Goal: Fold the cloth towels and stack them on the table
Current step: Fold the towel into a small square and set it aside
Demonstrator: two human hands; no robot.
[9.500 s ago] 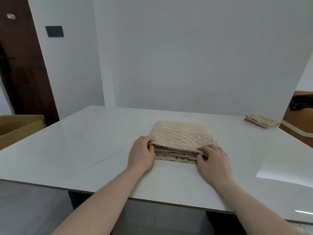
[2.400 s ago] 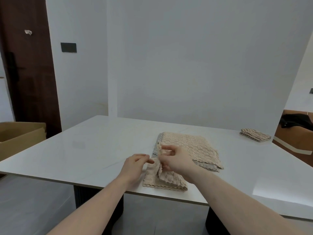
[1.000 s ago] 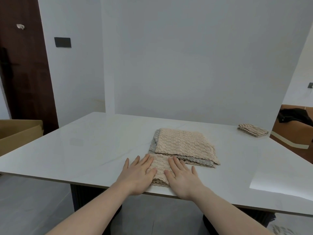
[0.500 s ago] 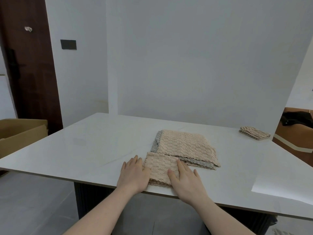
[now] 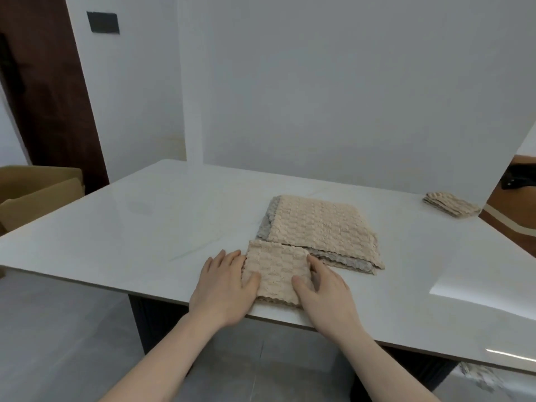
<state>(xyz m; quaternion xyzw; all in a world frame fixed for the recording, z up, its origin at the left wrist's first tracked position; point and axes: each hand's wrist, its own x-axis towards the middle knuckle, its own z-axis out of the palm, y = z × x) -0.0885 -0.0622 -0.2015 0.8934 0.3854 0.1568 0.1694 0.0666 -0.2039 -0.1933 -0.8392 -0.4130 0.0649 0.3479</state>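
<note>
A small folded beige towel [image 5: 275,271] lies near the front edge of the white table [image 5: 145,236]. My left hand [image 5: 224,288] lies flat at its left side, thumb on the cloth. My right hand [image 5: 326,291] lies at its right side, fingers straight along the edge and thumb on top. Just behind it sits a pile of larger beige and grey towels [image 5: 319,227], unfolded or half folded. A stack of folded towels [image 5: 451,204] rests at the far right of the table.
A cardboard box [image 5: 37,190] stands left of the table, in front of a dark wooden door [image 5: 43,91]. A white wall runs behind the table. A brown seat with a dark item [image 5: 519,175] is at the right edge.
Over the last second my hands slid apart from the top of the folded towel to its left and right sides. The towel itself stayed in place near the front edge.
</note>
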